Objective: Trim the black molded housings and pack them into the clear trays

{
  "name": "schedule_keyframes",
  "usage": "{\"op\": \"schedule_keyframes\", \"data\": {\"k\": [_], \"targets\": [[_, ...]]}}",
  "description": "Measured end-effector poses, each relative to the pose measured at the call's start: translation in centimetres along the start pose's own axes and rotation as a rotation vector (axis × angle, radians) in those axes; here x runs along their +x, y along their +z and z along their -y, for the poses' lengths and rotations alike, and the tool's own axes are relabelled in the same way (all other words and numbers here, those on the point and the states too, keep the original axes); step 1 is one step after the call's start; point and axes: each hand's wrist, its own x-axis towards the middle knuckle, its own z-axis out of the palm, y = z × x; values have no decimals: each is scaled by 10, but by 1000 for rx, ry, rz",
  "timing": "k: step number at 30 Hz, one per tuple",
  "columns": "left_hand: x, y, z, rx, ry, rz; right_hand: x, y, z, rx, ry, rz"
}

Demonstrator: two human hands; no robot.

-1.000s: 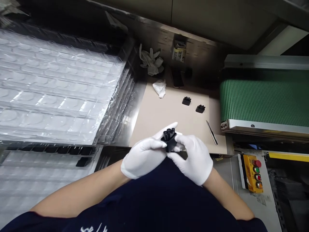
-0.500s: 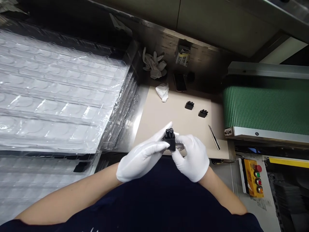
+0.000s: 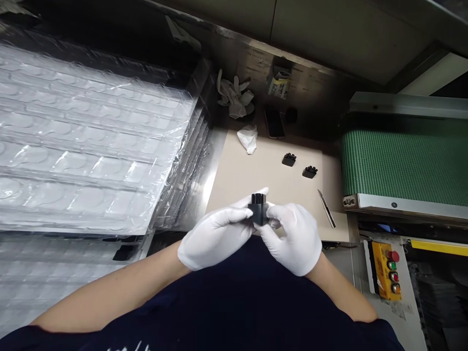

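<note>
A small black plastic block with short posts on top is held upright between my two white-gloved hands, above the near edge of the beige board. My left hand grips its left side, thumb in front and fingers behind. On the other side my right hand pinches the block between thumb and fingers. Two similar black blocks with posts lie on the board, one nearer the middle and one farther right. A knife-like cutter rests at the board's right side.
Stacked clear plastic trays fill the left. To the right are a green conveyor belt and a yellow button box. Behind lie crumpled gloves, a white cloth, a phone and a small packet.
The block has been turned in my fingers, so its posts now line up differently. Both hands keep hold of it, and the view has shifted slightly.
</note>
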Motion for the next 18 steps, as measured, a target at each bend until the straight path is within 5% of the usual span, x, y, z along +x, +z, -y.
{"op": "schedule_keyframes", "data": {"k": [10, 14, 18], "targets": [[-2, -4, 2, 202, -35, -79, -10, 2, -5, -67, 34, 37], [6, -3, 16, 453, -103, -188, -31, 6, -16, -73, 257, 103], [23, 2, 46, 464, -255, -173, -82, -1, -44, 311, 636, -15]]}}
